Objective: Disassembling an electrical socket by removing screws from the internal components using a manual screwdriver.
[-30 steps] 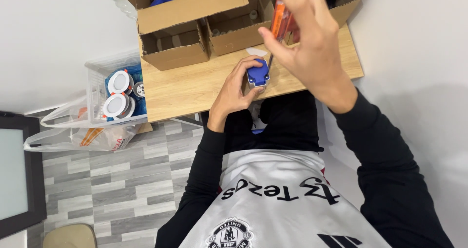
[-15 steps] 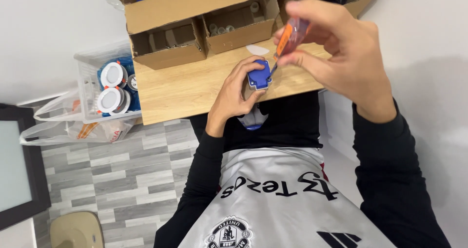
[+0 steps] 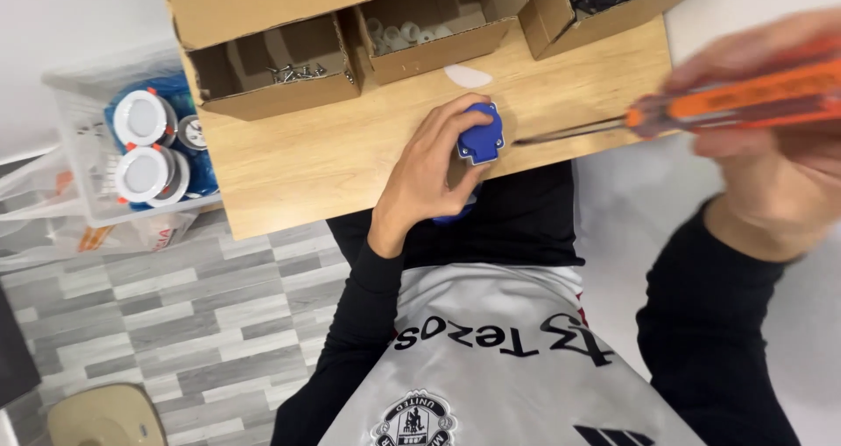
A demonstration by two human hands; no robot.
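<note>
Blue plug socket (image 3: 482,136) sits at the near edge of the wooden worktop (image 3: 333,161), clasped in the left hand (image 3: 431,173), whose grip is closed around it. The right hand (image 3: 771,148), blurred, has its grip closed on an orange-handled screwdriver (image 3: 701,104), tip just beside the socket. 3 cardboard boxes (image 3: 263,69) stand behind.

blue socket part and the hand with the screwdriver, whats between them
In the head view, only the screwdriver's metal shaft spans that gap, running from the right hand toward the blue socket part over bare wooden table.
</note>
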